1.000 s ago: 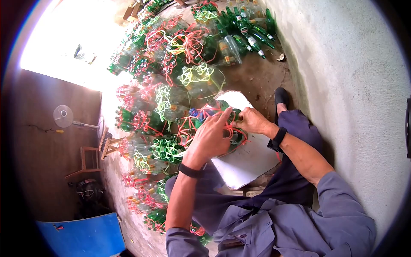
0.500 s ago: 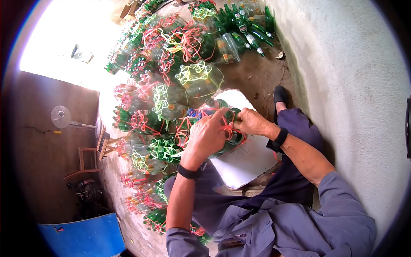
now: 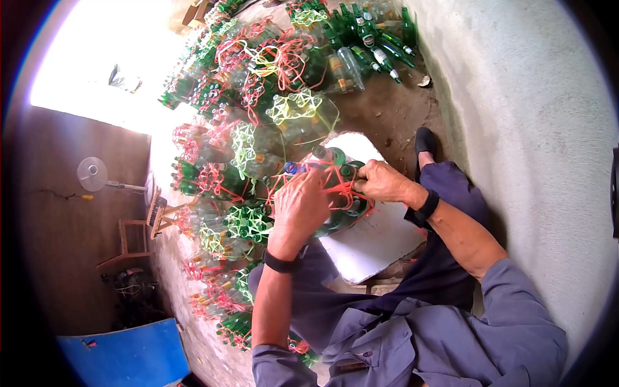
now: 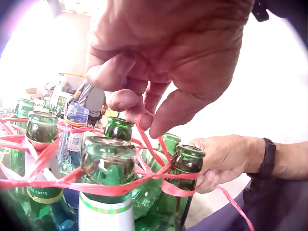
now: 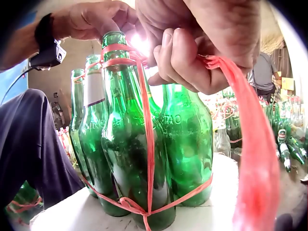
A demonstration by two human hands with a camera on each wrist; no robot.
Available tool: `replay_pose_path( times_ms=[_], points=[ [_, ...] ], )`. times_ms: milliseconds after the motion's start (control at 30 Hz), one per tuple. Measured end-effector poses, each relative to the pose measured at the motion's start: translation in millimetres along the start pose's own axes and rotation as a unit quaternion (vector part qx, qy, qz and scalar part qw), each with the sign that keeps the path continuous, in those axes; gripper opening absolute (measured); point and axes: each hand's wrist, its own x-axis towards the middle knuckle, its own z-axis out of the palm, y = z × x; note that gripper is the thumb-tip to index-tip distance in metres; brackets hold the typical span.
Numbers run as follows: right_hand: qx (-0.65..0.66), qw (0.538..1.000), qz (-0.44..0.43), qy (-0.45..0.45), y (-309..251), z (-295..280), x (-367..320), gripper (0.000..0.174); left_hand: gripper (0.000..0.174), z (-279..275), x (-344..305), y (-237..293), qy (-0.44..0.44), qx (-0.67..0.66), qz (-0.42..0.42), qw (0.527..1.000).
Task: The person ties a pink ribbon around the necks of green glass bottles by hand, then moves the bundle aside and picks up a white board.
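Observation:
A bundle of green glass bottles (image 5: 130,134), with one blue bottle (image 4: 76,122) among them, stands upright on a white board (image 3: 380,242). Red plastic strap (image 4: 110,188) weaves around the bottle necks and also rings the bottles low down. Over the bottle tops, my left hand (image 3: 300,203) pinches a loop of the strap between thumb and fingertip. My right hand (image 3: 387,184) is beside the necks on the bundle's right, its curled fingers gripping the strap's loose tail (image 5: 260,159), which hangs down in the right wrist view.
Many strapped bottle bundles (image 3: 245,148) crowd the floor on the left. Loose green bottles (image 3: 380,48) lie at the back by the pale wall (image 3: 516,129). A fan (image 3: 95,174), a wooden stool frame (image 3: 132,242) and a blue panel (image 3: 122,351) stand farther left. Another person (image 5: 263,72) is behind.
My left hand has shifted left from beside the right hand, uncovering red strap across the necks between them. The right hand stays at nearly the same spot by the bundle.

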Motion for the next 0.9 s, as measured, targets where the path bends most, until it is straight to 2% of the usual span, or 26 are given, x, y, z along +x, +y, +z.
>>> replay_pose_path(
  times_ms=[67,133,300,367,467,567,767,833,900],
  points=[
    [-0.012,1.0,0.009,0.005,11,5,5,0.037,0.022,-1,-2,-3,-0.007,0.01,-0.014,1.0],
    [-0.034,0.999,0.001,0.008,12,6,5,0.038,0.015,-3,-5,-4,0.03,0.016,0.01,0.999],
    [-0.048,0.999,0.009,0.009,-3,1,-1,0.041,0.012,0,-11,-2,0.041,0.044,-0.023,0.998],
    [-0.061,0.998,0.005,0.018,-11,-2,-4,0.031,0.012,-1,-12,-3,0.039,0.054,-0.034,0.997],
    [-0.077,0.997,-0.004,0.016,-13,-4,-5,0.03,0.01,-1,-14,-5,0.035,0.046,-0.043,0.997],
    [-0.074,0.996,-0.045,0.007,-8,-6,-7,0.029,0.009,2,-14,-10,0.042,0.035,-0.037,0.998],
    [-0.104,0.994,-0.031,0.003,-4,-7,-5,0.029,0.009,0,-15,-10,0.049,0.059,-0.008,0.997],
    [-0.109,0.994,-0.031,0.002,-3,-5,-4,0.029,0.007,-1,-15,-13,0.079,0.086,0.045,0.992],
    [-0.113,0.993,-0.033,0.002,-2,-2,-2,0.029,0.005,-5,-15,-14,0.085,0.094,0.037,0.991]
  ],
)
